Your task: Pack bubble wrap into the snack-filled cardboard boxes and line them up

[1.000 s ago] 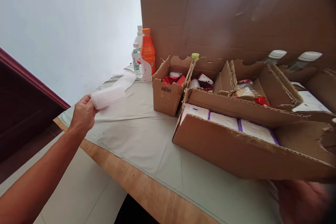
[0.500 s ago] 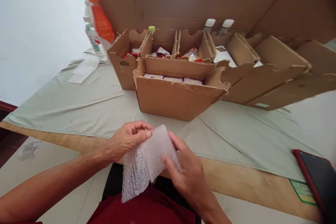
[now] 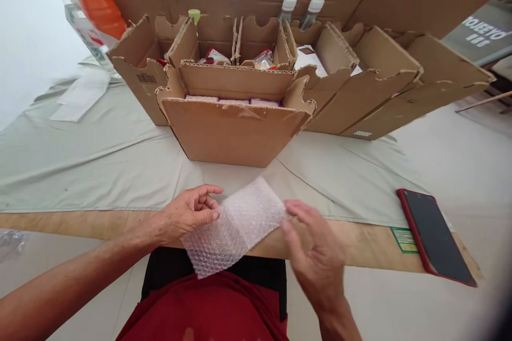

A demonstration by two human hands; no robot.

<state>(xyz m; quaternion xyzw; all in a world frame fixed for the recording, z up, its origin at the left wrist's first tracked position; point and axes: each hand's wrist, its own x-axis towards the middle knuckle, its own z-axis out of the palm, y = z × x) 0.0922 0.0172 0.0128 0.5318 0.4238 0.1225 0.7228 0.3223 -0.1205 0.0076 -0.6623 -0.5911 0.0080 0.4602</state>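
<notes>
A clear bubble wrap sheet, possibly a pouch, slants across the table's front edge, its lower part hanging over my lap. At its left edge, my left hand pinches it near the thumb tip, with the other fingers curled and the index finger held off. My right hand, a little smeared by motion, has its thumb and fingertips closed at the right edge of the wrap. Just beyond stands a low cardboard box holding several pale, purple-edged packs.
Behind are more cardboard bins, some holding red packets and white items. Bottles, including an orange one, stand at the back left near white sheets. On the right front edge lies a red-cased phone. Greenish cloth covers the table.
The bubble wrap has come down flatter and turned toward the right. My right hand has shifted right to its far edge. The view has swung, so the boxes and phone appear further left.
</notes>
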